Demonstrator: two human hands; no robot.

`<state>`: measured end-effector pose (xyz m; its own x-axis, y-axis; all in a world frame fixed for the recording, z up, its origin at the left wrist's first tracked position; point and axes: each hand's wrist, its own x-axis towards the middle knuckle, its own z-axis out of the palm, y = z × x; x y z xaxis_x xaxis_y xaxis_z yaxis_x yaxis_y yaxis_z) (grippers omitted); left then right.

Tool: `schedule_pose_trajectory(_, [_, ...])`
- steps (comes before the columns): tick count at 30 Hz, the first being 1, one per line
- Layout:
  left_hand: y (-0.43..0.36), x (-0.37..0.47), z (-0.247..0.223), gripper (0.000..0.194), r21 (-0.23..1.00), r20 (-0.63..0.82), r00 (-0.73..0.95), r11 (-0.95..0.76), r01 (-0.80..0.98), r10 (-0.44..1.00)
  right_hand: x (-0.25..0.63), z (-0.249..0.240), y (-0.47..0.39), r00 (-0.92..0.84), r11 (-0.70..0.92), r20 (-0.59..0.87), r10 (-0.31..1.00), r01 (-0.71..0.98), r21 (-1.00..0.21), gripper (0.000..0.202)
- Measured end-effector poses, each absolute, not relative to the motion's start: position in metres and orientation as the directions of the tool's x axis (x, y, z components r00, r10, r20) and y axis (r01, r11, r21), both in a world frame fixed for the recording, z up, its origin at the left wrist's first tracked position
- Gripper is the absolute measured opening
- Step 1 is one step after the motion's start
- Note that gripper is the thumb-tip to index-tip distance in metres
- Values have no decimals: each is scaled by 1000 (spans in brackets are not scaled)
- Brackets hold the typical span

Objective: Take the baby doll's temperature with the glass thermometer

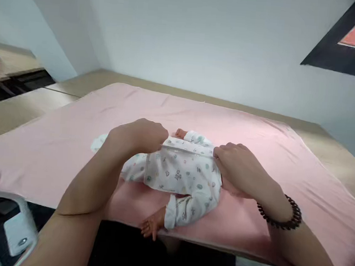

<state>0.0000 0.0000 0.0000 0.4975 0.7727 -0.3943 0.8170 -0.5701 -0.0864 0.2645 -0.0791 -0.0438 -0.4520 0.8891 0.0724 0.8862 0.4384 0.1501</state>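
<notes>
Head view, and right in the middle, just off centre toward six o'clock, here's the doll [153,223], laid sideways on the pink cloth [57,140] in a white garment [177,174]. At nine o'clock, close in, the left hand [143,136] is curled tight, pinching the garment's front edge; its fingertips are mostly hidden behind the knuckles. Over at four o'clock the right hand [238,164], dark coil bracelet [295,216] on its wrist, has thumb and finger nipped on the same edge.

Why there? One hand to each end looks like a way to draw that edge out straight, and straight it runs between them. The cloth probably makes a soft bed over the wooden table [3,113]; lying crosswise puts the whole front within reach of both hands.

And the looks: white fabric, scattered with small animal figures and pastel dots, rumpled at the sleeve, smoother over the trunk. One sleeve bends down to a brown little hand with splayed fingers near six o'clock, at the cloth's near edge; the other little hand peeps out at the centre. The doll's head? Can't see it here.
</notes>
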Motion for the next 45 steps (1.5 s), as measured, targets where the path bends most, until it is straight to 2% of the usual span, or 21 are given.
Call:
schedule_pose_trajectory(6, [19,-1,-11,10,-66,-423,481,-555,829,768,268,-44,-66,-404,398,17,915,907,139,27])
schedule_pose_trajectory(9, [32,-4,-13,13,12,-444,524,-580,814,727,283,-38,-60,-350,348,37,936,936,50,24])
schedule_pose_trajectory(11, [44,-3,-17,21,123,-388,607,-614,780,693,304,-31,-50,-258,273,136,957,956,-107,17])
schedule_pose_trajectory(14, [66,10,-38,35,312,-138,725,-665,679,675,344,-32,-19,-166,241,200,966,861,-447,22])
schedule_pose_trajectory(16, [82,25,-62,41,400,88,705,-673,622,704,363,-47,7,-190,260,178,965,670,-696,29])
schedule_pose_trajectory(17, [88,33,-76,42,443,137,688,-665,601,713,368,-59,20,-231,253,150,961,526,-812,34])
schedule_pose_trajectory(19, [98,45,-102,45,495,125,681,-641,587,721,368,-88,38,-340,114,38,940,206,-972,42])
schedule_pose_trajectory(22, [103,55,-127,45,462,67,730,-670,582,680,353,-127,45,-448,17,-22,894,82,-996,55])
schedule_pose_trajectory(25, [101,56,-133,48,414,97,682,-652,635,725,338,-147,36,-517,-144,-49,854,-145,-979,66])
schedule_pose_trajectory(29, [97,57,-129,49,409,128,613,-605,683,779,332,-148,28,-464,-170,-18,886,-287,-943,78])
schedule_pose_trajectory(33, [95,58,-127,46,412,132,602,-596,689,787,331,-137,16,-452,-192,-48,891,-278,-941,72])
schedule_pose_trajectory(38, [94,59,-128,45,395,155,601,-607,690,784,324,-120,-20,-585,-367,-231,777,-124,-922,66])
schedule_pose_trajectory(45, [95,58,-129,42,369,155,624,-631,682,766,311,-114,-34,-506,-259,-182,843,-85,-962,63])
